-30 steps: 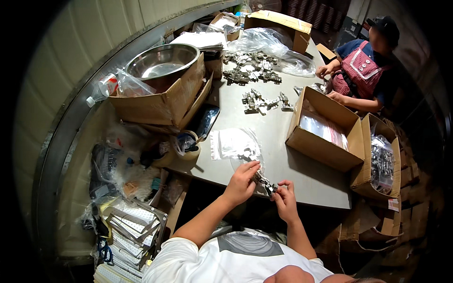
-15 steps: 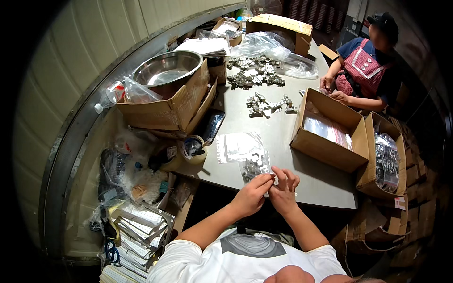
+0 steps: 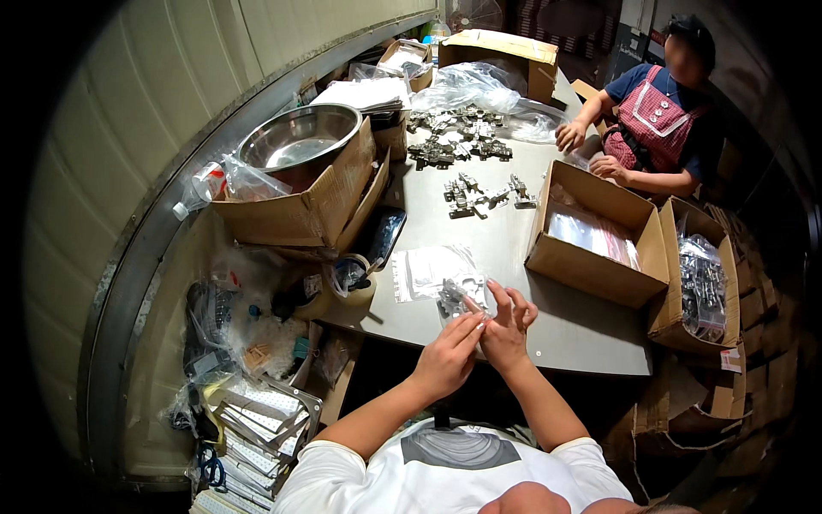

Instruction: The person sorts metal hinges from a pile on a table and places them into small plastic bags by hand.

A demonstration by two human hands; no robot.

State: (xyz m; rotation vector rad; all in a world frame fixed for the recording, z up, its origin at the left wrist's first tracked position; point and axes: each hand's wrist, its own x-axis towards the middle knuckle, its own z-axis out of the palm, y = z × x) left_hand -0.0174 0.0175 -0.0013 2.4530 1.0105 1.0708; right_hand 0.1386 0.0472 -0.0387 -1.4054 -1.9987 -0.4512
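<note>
1. Bench (image 3: pixel 586 336) spreads beneath the work, its near edge by the person's own hands.
2. Co-worker (image 3: pixel 651 128) sits across at the far right; the hands there stand farther apart than half a second ago.
3. Open carton (image 3: pixel 591 276) stands on the bench to the right, with flat clear bags inside.
4. Loose metal parts (image 3: pixel 462 146) lie in a cluster toward the far end, with a smaller group nearer.
5. Left hand (image 3: pixel 445 358) has its fingers and thumb pinching the near end of a clear bag (image 3: pixel 463 299). Right hand (image 3: pixel 505 338) meets it there, upper fingers raised and spread; whether its thumb also clamps the film I cannot tell. One second ago the right hand held a metal piece at the bag's near end, apart from the left; now the hands touch.
6. Clear bag, with metal pieces inside, is near the bench's front edge, overlapping the flat sleeves (image 3: pixel 419 265). Its film should be light, limp and slippery, best taken by both corners of the near end.
7. Metal pieces within look stiff, dense and sturdy; their corners might snag the film, so the solid body offers firmer hold.
</note>
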